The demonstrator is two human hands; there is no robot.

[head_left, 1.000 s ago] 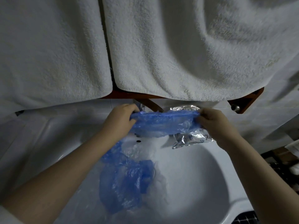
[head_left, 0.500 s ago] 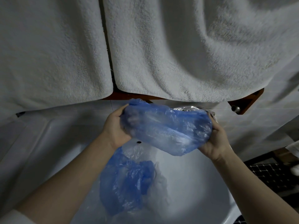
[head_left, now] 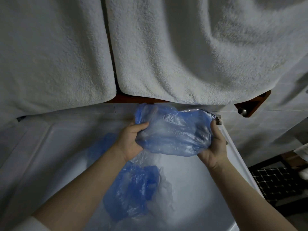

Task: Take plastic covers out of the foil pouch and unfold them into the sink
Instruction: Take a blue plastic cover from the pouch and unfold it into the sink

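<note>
A blue plastic cover [head_left: 173, 132] is stretched open above the white sink [head_left: 196, 185], its ends gripped by the left hand [head_left: 131, 142] and the right hand [head_left: 214, 147], which are held apart. The foil pouch [head_left: 211, 115] shows as a silvery edge behind the cover, by the right hand's fingers. More crumpled blue covers [head_left: 131, 192] lie in the basin below, with white towels [head_left: 183, 52] hanging behind

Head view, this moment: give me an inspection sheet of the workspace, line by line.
Surface: white ceramic sink.
Job's things: translucent blue plastic cover held spread above the basin; crumpled blue plastic covers lying in it; silver foil pouch edge showing behind the held cover.
Clutter: nothing seen.
Hands: left hand and right hand each grip one end of the held cover.
Cables: nothing seen.
Surroundings: white terry towels hanging above; dark tiled floor at right.
</note>
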